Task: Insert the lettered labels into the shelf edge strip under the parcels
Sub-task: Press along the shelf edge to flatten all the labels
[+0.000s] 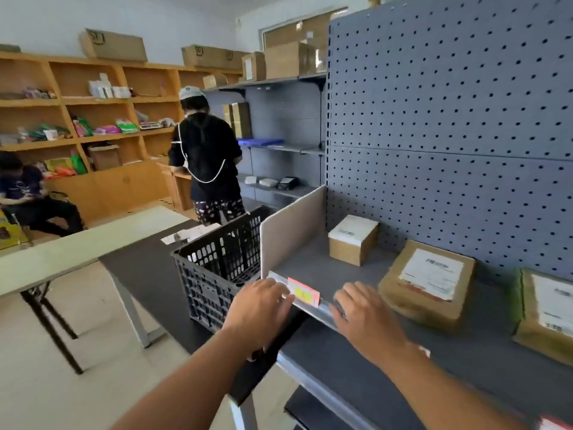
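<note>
A black crate (217,262) is parked on the dark desk (148,259) just left of the shelf (341,361), presumably for supplies. The left hand (259,308) is laid over the strip (313,305) at the shelf's left end, fingers bent over the label's left edge; a true pinch cannot be told. The pink-and-yellow label (304,291) is seated at the strip, between both hands. The right hand (366,318) is rested on the strip, fingers loosely bent, apparently steadying it. Three parcels (426,282) are ranged behind, each to be marked below.
</note>
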Demonstrator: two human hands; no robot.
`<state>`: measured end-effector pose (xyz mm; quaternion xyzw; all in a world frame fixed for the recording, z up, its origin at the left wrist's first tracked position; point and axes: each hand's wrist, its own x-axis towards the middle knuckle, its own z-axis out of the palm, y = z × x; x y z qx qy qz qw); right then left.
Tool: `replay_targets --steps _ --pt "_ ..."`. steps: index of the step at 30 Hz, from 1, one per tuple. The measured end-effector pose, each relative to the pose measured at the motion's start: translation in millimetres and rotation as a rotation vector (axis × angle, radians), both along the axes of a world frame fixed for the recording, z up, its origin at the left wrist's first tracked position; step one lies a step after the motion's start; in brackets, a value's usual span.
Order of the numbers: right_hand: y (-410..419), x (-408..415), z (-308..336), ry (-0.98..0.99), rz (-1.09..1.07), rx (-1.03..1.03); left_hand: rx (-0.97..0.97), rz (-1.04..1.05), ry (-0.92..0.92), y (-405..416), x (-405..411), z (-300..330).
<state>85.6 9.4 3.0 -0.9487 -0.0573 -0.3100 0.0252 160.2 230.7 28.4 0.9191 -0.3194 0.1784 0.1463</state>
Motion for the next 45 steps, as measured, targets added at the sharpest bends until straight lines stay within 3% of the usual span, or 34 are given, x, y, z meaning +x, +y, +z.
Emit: replay_targets --steps 8,18,36,45 --pt "48 53 -8 0.146 -0.288 0.096 0.059 -0.338 -0.023 -4 103 -9" --pt "66 50 -19 0.195 -0.346 0.020 0.086 -0.528 -0.042 -11 114 -27" --pt "96 31 -25 0.309 -0.419 -0.089 0.350 -0.500 -0.124 18 105 -50" --pt "102 29 -19 0.283 -0.430 -0.163 0.296 -0.537 -0.168 19 103 -49"
